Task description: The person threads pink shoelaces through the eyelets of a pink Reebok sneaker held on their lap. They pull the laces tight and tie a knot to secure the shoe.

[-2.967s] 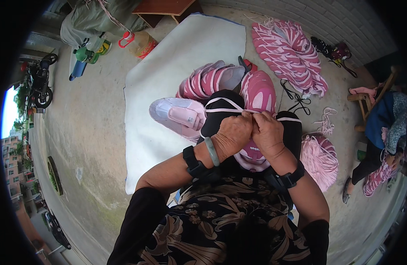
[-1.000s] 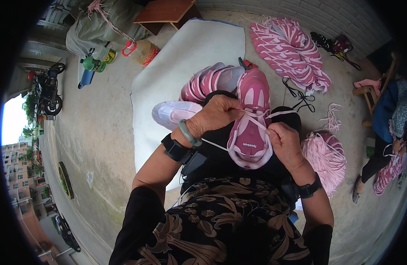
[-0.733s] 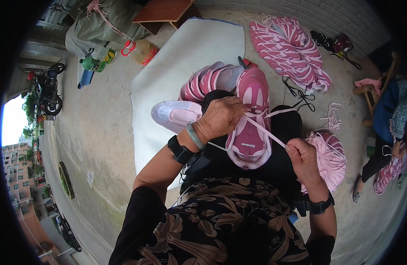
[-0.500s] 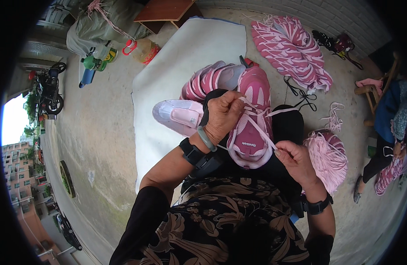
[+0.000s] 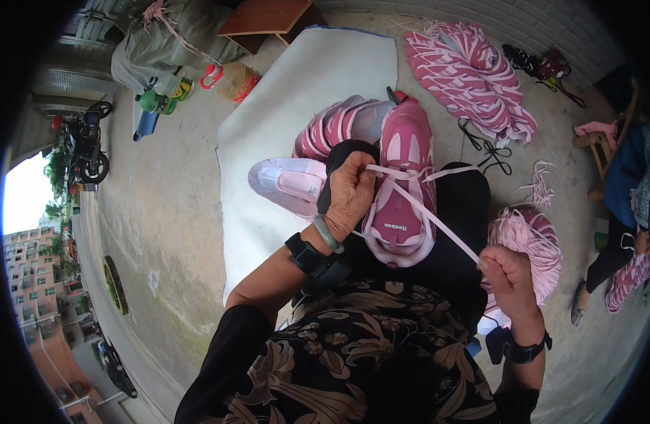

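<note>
A pink sneaker upper (image 5: 404, 194) with pale mesh panels rests across my lap, its toe pointing away from me. One pale pink shoelace (image 5: 441, 227) runs taut from it down to the right. My right hand (image 5: 507, 277) pinches the end of that lace. On the shoe's left side, my left hand (image 5: 353, 185) is closed on another stretch of lace, close to the eyelets. Between both hands the lace crosses over the shoe's tongue. To the left lie a second pink shoe upper (image 5: 286, 185) and a nested stack of pink uppers (image 5: 342, 127).
A white sheet (image 5: 268, 127) covers the ground ahead. Big bundles of pink uppers (image 5: 466, 81) and a heap of pink laces (image 5: 526, 254) lie to the right. Bottles (image 5: 233, 81) stand at the far left. Another person (image 5: 614, 240) sits at the right edge.
My right hand has drawn the lace outward, down and to the right. My left hand has shifted slightly left and lower, so the lace crossing looks tighter.
</note>
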A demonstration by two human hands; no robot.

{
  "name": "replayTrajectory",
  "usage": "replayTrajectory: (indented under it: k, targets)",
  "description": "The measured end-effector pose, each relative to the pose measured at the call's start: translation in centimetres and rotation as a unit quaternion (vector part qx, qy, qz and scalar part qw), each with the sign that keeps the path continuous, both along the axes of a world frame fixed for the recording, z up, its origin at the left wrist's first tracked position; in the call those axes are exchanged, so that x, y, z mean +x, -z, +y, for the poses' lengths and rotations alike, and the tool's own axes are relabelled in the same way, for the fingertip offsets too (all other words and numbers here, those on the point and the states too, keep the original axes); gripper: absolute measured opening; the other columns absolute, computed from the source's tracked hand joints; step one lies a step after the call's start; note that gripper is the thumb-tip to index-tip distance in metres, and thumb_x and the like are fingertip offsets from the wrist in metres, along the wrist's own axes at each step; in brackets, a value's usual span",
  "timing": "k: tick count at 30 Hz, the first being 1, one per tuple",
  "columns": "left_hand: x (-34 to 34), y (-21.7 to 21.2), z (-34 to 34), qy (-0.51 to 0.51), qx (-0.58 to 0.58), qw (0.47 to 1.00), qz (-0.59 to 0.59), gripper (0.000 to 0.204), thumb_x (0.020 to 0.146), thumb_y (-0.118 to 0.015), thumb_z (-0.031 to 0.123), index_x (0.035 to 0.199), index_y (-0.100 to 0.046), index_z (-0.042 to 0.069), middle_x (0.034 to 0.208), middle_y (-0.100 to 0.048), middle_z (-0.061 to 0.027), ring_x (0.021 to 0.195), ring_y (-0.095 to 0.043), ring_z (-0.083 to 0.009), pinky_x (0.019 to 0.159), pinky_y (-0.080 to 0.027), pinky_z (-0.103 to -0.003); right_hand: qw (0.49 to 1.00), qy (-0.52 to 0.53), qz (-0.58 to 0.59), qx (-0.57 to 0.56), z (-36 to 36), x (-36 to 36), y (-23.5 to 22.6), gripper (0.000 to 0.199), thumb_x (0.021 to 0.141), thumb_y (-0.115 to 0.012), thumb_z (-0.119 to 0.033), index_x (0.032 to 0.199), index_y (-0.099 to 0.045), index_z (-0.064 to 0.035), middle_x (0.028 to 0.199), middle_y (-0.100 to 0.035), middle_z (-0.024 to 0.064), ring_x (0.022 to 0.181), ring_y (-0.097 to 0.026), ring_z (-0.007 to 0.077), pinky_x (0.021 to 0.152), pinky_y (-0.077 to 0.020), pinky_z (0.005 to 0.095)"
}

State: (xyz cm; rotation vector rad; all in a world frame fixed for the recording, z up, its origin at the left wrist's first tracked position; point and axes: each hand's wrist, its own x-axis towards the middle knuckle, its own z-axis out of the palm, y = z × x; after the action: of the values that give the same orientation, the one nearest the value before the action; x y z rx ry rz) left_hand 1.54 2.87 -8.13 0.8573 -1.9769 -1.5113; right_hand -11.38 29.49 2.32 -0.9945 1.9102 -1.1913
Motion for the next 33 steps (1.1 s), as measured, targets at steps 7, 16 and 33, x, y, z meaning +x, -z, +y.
replayTrajectory:
  k: [7, 16, 33]
  targets:
    - [-0.6, -2.6, 0.8, 0.011, -0.103, 0.994, -0.032, 0.022, 0.070, -0.056, -0.006, 0.089, -0.057, 0.003, 0.077, -0.056, -0.0068, 0.061, -0.054, -0.0173, 0.057, -0.044, -0.027, 0.976, 0.070, -0.139, 0.154, 9.7, -2.5, 5.5, 0.012, 0.085, -0.057, -0.005, 0.075, -0.057, 0.0001, 0.060, -0.053, -0.0002, 0.054, -0.046, 0.0071, 0.052, -0.0393, 0.0209]
    - [-3.9, -4.4, 2.7, 0.189, -0.356, 0.914, -0.048, 0.011, 0.066, -0.065, 0.010, 0.076, -0.065, 0.006, 0.105, -0.057, -0.0081, 0.104, -0.048, -0.0295, 0.088, -0.034, -0.043, 0.998, 0.032, 0.042, 0.028, -7.2, -0.7, 6.1, 0.067, 0.069, -0.075, -0.027, 0.121, -0.039, -0.0046, 0.096, -0.055, 0.0128, 0.068, -0.056, 0.0196, 0.063, -0.0486, 0.0315]
    - [-4.4, -3.5, 5.3, 0.176, -0.485, 0.838, -0.174, 0.018, 0.065, -0.063, 0.010, 0.081, -0.063, 0.002, 0.124, -0.046, -0.0142, 0.119, -0.039, -0.0366, 0.095, -0.030, -0.049, 0.994, 0.002, -0.103, -0.039, -8.6, -2.2, 9.2, 0.035, 0.071, -0.055, 0.004, 0.107, -0.059, 0.0047, 0.097, -0.065, 0.0162, 0.086, -0.061, 0.0164, 0.077, -0.0463, 0.0263]
